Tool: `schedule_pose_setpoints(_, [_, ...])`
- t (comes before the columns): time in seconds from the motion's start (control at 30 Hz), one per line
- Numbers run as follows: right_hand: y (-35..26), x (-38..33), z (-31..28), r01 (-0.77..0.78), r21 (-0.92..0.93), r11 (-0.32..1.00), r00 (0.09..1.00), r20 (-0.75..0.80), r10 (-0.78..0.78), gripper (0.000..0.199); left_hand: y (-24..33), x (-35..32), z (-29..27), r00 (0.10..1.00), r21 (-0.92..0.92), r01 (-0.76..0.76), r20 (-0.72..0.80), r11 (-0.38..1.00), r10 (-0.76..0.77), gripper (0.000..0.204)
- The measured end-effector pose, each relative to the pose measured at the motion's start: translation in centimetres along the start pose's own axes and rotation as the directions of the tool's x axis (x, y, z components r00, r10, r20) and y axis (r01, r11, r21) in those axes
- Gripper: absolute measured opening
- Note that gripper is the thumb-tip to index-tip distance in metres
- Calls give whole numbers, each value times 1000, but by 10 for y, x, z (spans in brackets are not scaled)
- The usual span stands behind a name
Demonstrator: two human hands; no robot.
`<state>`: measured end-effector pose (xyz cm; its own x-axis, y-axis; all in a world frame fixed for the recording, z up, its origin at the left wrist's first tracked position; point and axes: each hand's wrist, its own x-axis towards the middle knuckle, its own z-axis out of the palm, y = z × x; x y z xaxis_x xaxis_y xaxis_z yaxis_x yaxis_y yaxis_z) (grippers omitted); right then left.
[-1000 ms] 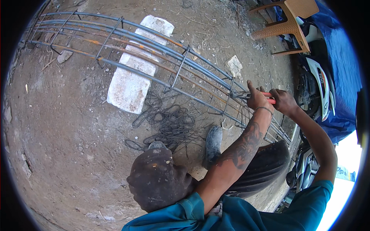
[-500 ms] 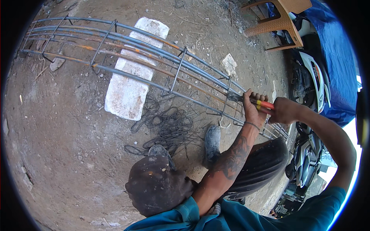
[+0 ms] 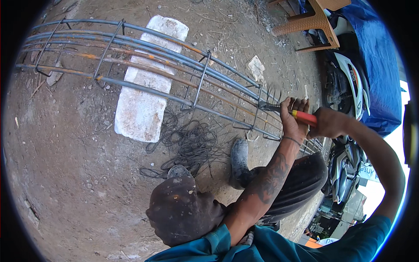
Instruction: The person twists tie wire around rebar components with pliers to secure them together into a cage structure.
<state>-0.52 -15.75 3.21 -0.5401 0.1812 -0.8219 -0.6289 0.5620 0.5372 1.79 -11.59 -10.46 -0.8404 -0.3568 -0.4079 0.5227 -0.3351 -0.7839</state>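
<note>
A long rebar cage of rusty steel bars and square stirrups lies across the dirt ground, resting on a white block. My right hand is shut on the red and yellow handles of pliers, whose jaws bite at a bar joint near the cage's right end. Beside the pliers, my left hand holds the cage, its fingers curled around a bar. A tangle of thin black tying wire lies on the ground below the cage, in front of my boots.
My knees in dark trousers fill the lower middle. A tan plastic chair stands at the upper right. Parked scooters and a blue tarp line the right side. A pale stone lies behind the cage.
My hands shifted a little left along the cage. The right hand brought the pliers onto the bar joint, and the left hand closed around the bar beside it.
</note>
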Motion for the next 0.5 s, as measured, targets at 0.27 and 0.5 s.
schedule_pose_setpoints(0.27, [-17, -25, 19, -190, -679, 709, 431, -707, -561, 41, 11, 14, -1, 998, -64, 65, 7, 996, -65, 29])
schedule_pose_setpoints(0.5, [-3, 6, 53, -312, -603, 734, 481, -767, -425, 23, 1, 0, -6, 996, 23, -39, -78, 999, 40, 28])
